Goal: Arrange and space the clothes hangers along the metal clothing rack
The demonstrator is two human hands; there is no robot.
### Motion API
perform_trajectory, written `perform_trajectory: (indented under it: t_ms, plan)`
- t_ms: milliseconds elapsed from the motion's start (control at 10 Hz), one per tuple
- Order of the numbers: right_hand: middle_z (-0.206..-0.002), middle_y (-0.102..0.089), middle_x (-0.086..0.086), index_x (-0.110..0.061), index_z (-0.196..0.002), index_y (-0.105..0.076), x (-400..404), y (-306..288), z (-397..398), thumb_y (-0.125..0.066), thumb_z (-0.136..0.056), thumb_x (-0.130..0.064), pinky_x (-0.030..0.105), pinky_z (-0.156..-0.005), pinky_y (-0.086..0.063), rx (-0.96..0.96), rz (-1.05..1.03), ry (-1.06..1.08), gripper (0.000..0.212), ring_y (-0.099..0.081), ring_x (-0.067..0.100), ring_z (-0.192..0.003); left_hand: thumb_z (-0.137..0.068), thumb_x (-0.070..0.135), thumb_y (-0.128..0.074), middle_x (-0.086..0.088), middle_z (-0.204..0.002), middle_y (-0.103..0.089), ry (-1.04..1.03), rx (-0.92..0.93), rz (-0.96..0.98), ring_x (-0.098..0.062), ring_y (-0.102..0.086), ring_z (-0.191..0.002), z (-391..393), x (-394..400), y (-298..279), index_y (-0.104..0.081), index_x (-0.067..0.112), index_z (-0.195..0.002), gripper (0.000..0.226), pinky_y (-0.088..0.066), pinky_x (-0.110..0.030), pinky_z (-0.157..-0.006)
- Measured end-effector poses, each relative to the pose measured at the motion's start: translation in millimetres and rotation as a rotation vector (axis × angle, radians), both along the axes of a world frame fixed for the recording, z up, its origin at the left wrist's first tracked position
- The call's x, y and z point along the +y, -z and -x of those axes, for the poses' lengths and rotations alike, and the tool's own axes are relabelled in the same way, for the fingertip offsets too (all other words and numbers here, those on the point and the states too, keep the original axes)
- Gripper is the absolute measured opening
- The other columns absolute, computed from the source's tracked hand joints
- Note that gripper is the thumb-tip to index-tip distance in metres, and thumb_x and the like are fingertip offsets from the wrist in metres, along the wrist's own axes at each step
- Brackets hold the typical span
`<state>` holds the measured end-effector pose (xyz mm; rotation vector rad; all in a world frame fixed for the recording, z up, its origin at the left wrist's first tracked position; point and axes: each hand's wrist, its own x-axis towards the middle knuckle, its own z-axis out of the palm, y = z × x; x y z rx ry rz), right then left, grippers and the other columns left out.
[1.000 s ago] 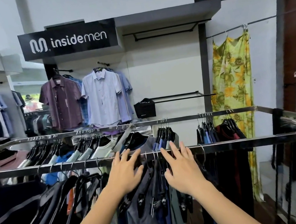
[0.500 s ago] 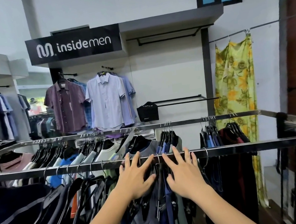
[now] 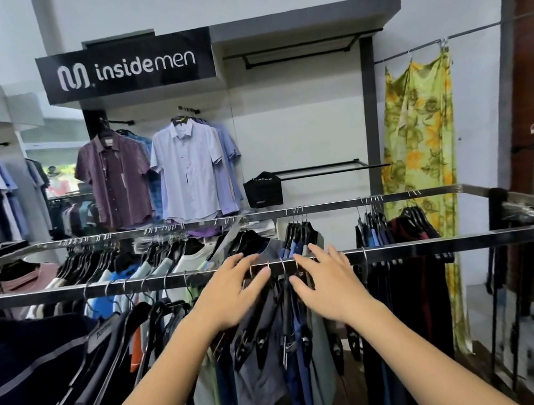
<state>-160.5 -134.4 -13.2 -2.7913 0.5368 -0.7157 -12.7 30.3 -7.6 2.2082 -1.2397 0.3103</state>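
A shiny metal rack bar runs left to right in front of me, hung with black hangers carrying shirts. My left hand lies open with fingers spread against the bar and the hanger hooks near its middle. My right hand is just to the right, also open, its fingers over the bar and touching the hooks. A narrow gap with a few hooks separates the two hands. More black hangers sit spaced out to the left, and dark garments hang to the right.
A second rack bar runs behind, holding several groups of shirts. Wall displays carry a purple shirt and a pale blue shirt. A yellow floral cloth hangs at the right. Dark folded garments fill the lower left.
Both hands have stayed on the bar near its middle, the left hand's fingers spreading a little toward the right. The camera has shifted slightly.
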Motion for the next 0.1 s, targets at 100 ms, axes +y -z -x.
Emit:
perform_trajectory:
  t_ms: [100]
  plan:
    - [-0.134,-0.065,0.006,-0.021,-0.117,-0.071,5.9,-29.1,6.0,-0.033,-0.098,-0.062,0.046,-0.109,-0.040,-0.185,-0.256,-0.101,0.059,-0.052,0.031,-0.129,-0.081,0.082,-0.025,0.004,-0.131,-0.064,0.099,0.218,0.168,-0.014,-0.057,-0.123,7.6,3.3,-26.5,-0.059,0.028,-0.130,0.081,-0.038,-0.031,-0.105]
